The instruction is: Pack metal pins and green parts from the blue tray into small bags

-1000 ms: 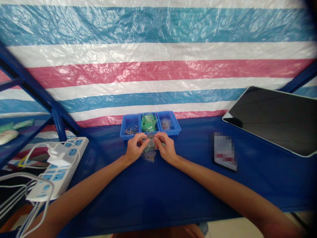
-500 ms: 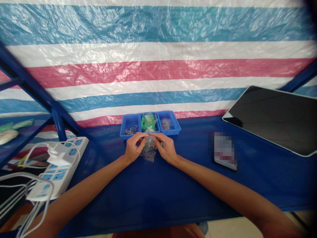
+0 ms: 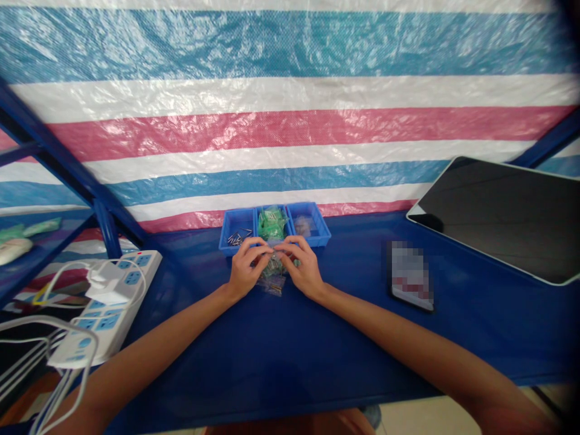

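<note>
Both hands pinch the top edge of a small clear plastic bag [image 3: 273,264], one from each side. My left hand [image 3: 247,264] has its thumb and fingers closed on the left part of the edge. On the right part, my right hand [image 3: 301,263] grips in the same way. Below the hands lies another small clear bag [image 3: 273,285] with brass-coloured pieces in it. Just behind stand three joined blue bins: the left bin [image 3: 238,232] holds loose metal screws or pins, the middle one green packets [image 3: 272,225], the right one clear bags [image 3: 304,226].
A white power strip [image 3: 106,308] with plugs and loose cables lies at the left. To the right are a phone [image 3: 411,277] and a large dark-screened tablet or monitor [image 3: 502,217]. A striped plastic sheet [image 3: 290,133] hangs behind the blue table [image 3: 281,350].
The fingers of both hands have shifted slightly upward and bent more along the bag's top edge. The bag and the bins stay in place.
</note>
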The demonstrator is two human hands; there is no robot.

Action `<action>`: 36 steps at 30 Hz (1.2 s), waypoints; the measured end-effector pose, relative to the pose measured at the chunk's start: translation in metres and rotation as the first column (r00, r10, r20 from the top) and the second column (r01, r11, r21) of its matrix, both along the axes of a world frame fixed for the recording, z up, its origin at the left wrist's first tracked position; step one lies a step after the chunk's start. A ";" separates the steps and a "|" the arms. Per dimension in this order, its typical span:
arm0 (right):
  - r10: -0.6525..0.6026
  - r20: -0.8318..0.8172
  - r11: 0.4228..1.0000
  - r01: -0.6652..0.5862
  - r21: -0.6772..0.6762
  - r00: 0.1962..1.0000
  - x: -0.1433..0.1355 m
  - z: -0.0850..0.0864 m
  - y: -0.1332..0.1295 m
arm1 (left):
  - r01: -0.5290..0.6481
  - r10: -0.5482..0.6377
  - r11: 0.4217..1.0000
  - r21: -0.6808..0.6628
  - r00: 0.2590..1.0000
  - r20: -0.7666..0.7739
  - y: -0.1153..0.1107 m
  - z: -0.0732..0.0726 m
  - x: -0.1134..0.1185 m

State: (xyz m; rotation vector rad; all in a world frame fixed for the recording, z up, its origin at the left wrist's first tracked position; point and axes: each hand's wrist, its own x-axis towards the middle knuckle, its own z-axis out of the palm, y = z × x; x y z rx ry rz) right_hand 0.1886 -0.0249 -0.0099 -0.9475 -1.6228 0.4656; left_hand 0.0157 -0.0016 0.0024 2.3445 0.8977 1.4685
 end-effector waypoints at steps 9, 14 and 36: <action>0.009 -0.018 1.000 -0.009 -0.008 1.000 0.000 0.001 0.000 | 0.009 -0.009 1.000 -0.011 1.000 -0.008 0.001 -0.001 -0.001; 0.001 -0.021 1.000 -0.001 -0.004 1.000 0.000 0.002 0.000 | 0.028 -0.028 1.000 -0.013 1.000 -0.011 0.001 -0.001 0.000; -0.010 -0.006 1.000 0.010 0.018 1.000 0.000 0.003 -0.001 | 0.049 -0.051 0.997 -0.058 0.998 -0.025 -0.002 0.004 0.003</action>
